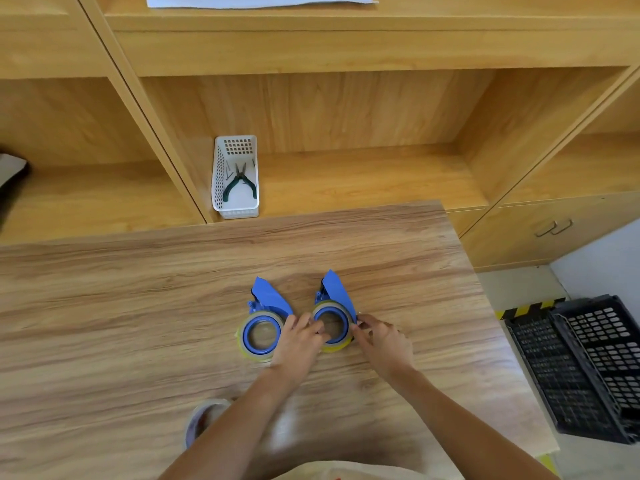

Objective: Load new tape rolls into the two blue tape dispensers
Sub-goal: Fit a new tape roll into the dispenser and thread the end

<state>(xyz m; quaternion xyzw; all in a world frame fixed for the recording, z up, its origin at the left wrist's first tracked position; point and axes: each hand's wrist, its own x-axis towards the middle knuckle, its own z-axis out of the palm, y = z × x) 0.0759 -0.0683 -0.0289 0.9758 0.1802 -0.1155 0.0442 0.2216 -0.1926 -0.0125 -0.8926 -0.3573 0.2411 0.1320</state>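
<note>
Gripping right dispenser (334, 317), both hands (left (299, 344), right (384, 342)), wooden table (138, 306), shelving (346, 109).

Two blue dispensers (268, 299) (334, 289), two hands (299, 344) (384, 341), one basket (236, 209), one pliers (240, 183), two crates (547, 375) (602, 341)

Two dispensers (268, 327) (333, 318) side by side on table (138, 306); basket (236, 176) on shelf behind; crates (581, 365) right

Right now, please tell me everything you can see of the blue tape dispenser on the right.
The right blue plastic tape dispenser lies flat on the wood-grain table, its pointed shield aimed away from the person. A yellowish clear tape roll sits around its round blue hub. The left hand rests on the ring's left side; the right hand pinches at its right edge. Its twin lies just left, apart.
</note>
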